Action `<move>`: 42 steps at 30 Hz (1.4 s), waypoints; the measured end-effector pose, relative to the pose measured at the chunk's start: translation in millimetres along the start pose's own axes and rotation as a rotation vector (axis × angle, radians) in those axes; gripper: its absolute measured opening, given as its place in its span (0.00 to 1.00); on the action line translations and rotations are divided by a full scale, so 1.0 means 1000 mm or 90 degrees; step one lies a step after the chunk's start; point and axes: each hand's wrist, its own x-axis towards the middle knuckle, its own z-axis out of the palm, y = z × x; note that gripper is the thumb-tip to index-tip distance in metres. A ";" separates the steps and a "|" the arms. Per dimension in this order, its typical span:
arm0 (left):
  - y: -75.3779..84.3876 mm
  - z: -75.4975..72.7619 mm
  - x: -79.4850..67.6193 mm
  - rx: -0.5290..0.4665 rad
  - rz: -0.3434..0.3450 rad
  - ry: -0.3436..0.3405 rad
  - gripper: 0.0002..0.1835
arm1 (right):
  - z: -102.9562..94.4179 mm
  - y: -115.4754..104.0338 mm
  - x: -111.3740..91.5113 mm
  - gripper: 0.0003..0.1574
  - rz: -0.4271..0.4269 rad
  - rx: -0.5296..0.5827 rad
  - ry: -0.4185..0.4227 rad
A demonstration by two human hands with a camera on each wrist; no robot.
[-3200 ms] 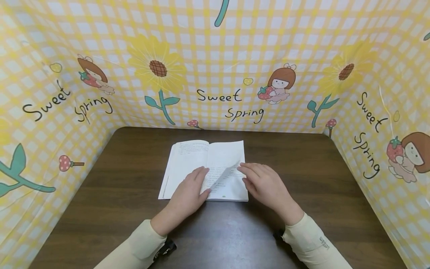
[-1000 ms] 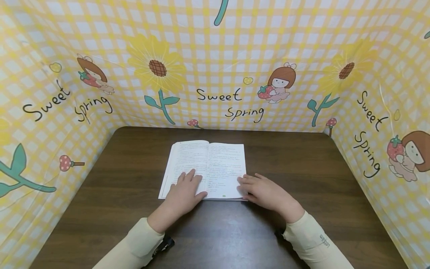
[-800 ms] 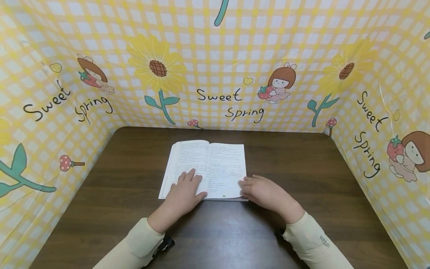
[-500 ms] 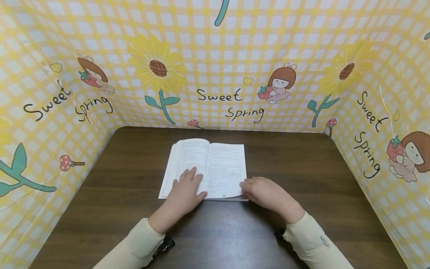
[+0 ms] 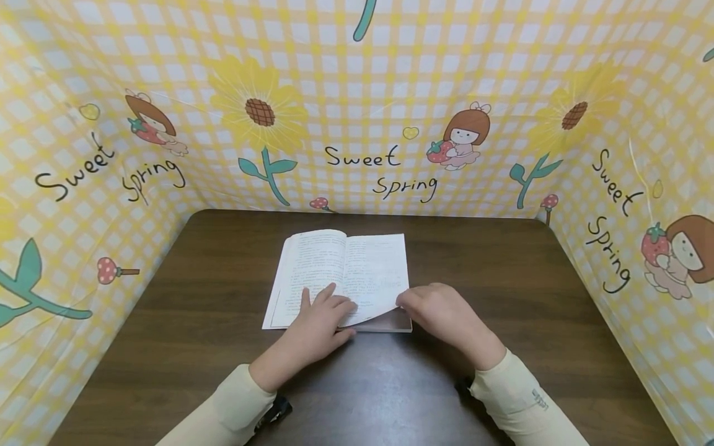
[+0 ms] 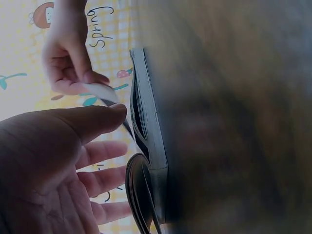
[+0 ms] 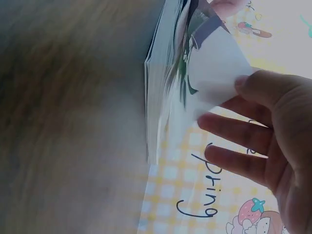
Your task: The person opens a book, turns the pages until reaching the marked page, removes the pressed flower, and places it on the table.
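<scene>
An open book (image 5: 318, 260) with printed text lies on the dark wooden table. My right hand (image 5: 446, 316) pinches the lower right corner of a page (image 5: 382, 272) between thumb and fingers and lifts it. Beneath the raised page shows a greyish strip of the following page (image 5: 393, 320). In the right wrist view the lifted page (image 7: 219, 63) bends up, its underside partly pictured. My left hand (image 5: 315, 322) rests with spread fingers over the lower middle of the book, by the spine. Its fingers (image 6: 105, 181) look straight in the left wrist view.
The brown table (image 5: 223, 279) surrounds the book. A yellow checked cloth (image 5: 357, 80) with flowers and lettering walls in its back and both sides. Dark bands (image 5: 273, 414) sit at the wrists under pale sleeves (image 5: 229, 402).
Earlier a page was turned over and lay flat under both hands. The right hand has since raised a page corner, and the left hand has shifted right toward the right-hand page.
</scene>
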 end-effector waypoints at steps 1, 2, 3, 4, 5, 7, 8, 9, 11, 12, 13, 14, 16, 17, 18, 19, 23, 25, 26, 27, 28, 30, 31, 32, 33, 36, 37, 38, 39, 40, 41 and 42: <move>0.000 0.000 0.000 0.003 0.000 0.000 0.24 | -0.001 0.000 0.001 0.06 -0.004 -0.002 0.009; 0.000 0.000 0.000 0.005 0.001 0.002 0.24 | -0.002 -0.001 0.001 0.05 -0.008 -0.005 0.017; 0.000 0.001 0.000 0.008 0.003 0.004 0.23 | -0.003 -0.001 0.002 0.05 -0.012 -0.008 0.025; 0.000 0.001 0.000 0.012 0.004 0.006 0.22 | -0.004 -0.002 0.002 0.06 -0.018 -0.011 0.035; 0.000 0.001 0.000 0.015 0.005 0.010 0.22 | -0.004 -0.002 0.003 0.06 -0.023 -0.014 0.045; -0.001 0.001 0.001 0.023 0.003 0.019 0.19 | -0.005 -0.003 0.003 0.08 -0.032 -0.020 0.066; -0.001 0.001 0.001 0.026 0.002 0.024 0.18 | -0.005 -0.003 0.004 0.09 -0.036 -0.023 0.076; -0.001 0.001 0.002 0.028 0.000 0.029 0.17 | -0.006 -0.003 0.004 0.11 -0.039 -0.024 0.084; -0.001 0.000 0.002 0.032 -0.001 0.038 0.14 | -0.006 -0.003 0.004 0.14 -0.043 -0.024 0.098; -0.001 0.000 0.002 0.034 -0.002 0.042 0.13 | -0.007 -0.003 0.004 0.15 -0.042 -0.021 0.104; -0.001 0.000 0.003 0.034 -0.003 0.045 0.13 | -0.007 -0.002 0.004 0.16 -0.039 -0.015 0.111; -0.001 0.000 0.003 0.035 -0.005 0.049 0.13 | -0.008 -0.002 0.004 0.17 -0.034 -0.009 0.117; -0.001 0.000 0.004 0.029 -0.015 0.059 0.18 | -0.009 -0.001 0.004 0.19 -0.019 0.004 0.131; -0.001 0.000 0.004 0.021 -0.022 0.066 0.22 | -0.009 0.000 0.004 0.20 -0.009 0.011 0.137; -0.002 0.000 0.004 0.012 -0.029 0.075 0.26 | -0.010 0.001 0.004 0.21 0.000 0.019 0.142; -0.002 0.000 0.004 0.004 -0.036 0.085 0.31 | -0.010 0.001 0.004 0.22 0.009 0.022 0.145; -0.004 0.001 0.004 -0.027 -0.051 0.143 0.46 | -0.010 0.002 0.004 0.25 0.038 0.031 0.127; -0.005 0.001 0.003 -0.028 -0.048 0.181 0.50 | -0.009 0.002 0.004 0.26 0.050 0.030 0.105; -0.005 0.000 0.003 -0.027 -0.046 0.200 0.51 | -0.008 0.002 0.004 0.26 0.056 0.029 0.091; -0.005 0.000 0.003 -0.022 -0.043 0.217 0.53 | -0.007 0.002 0.004 0.26 0.061 0.028 0.078; -0.005 -0.001 0.002 -0.015 -0.042 0.232 0.54 | -0.006 0.002 0.003 0.27 0.067 0.026 0.064; -0.006 -0.003 0.001 0.015 -0.042 0.252 0.57 | -0.005 0.002 0.003 0.28 0.080 0.021 0.035; -0.007 -0.003 0.001 0.034 -0.045 0.255 0.58 | -0.004 0.002 0.003 0.29 0.087 0.020 0.020; -0.007 -0.004 0.001 0.053 -0.046 0.256 0.59 | -0.004 0.002 0.003 0.30 0.095 0.020 0.002; -0.008 -0.004 0.002 0.072 -0.047 0.252 0.58 | -0.004 0.002 0.003 0.30 0.102 0.019 -0.015; -0.010 -0.004 0.003 0.109 -0.042 0.226 0.55 | -0.004 0.002 0.001 0.32 0.115 0.024 -0.069; -0.010 -0.004 0.004 0.113 -0.037 0.213 0.53 | -0.003 0.002 0.001 0.33 0.118 0.027 -0.088; -0.010 -0.004 0.004 0.115 -0.032 0.198 0.51 | -0.002 0.003 0.000 0.34 0.119 0.032 -0.104; -0.010 -0.003 0.005 0.113 -0.026 0.185 0.49 | -0.001 0.003 -0.001 0.35 0.119 0.037 -0.118; -0.010 -0.003 0.005 0.111 -0.020 0.173 0.47 | 0.000 0.003 -0.001 0.35 0.118 0.040 -0.132; -0.010 -0.002 0.005 0.108 -0.015 0.160 0.45 | 0.000 0.004 -0.002 0.36 0.116 0.046 -0.144; -0.010 -0.002 0.004 0.107 -0.010 0.149 0.44 | 0.001 0.004 -0.003 0.37 0.114 0.051 -0.156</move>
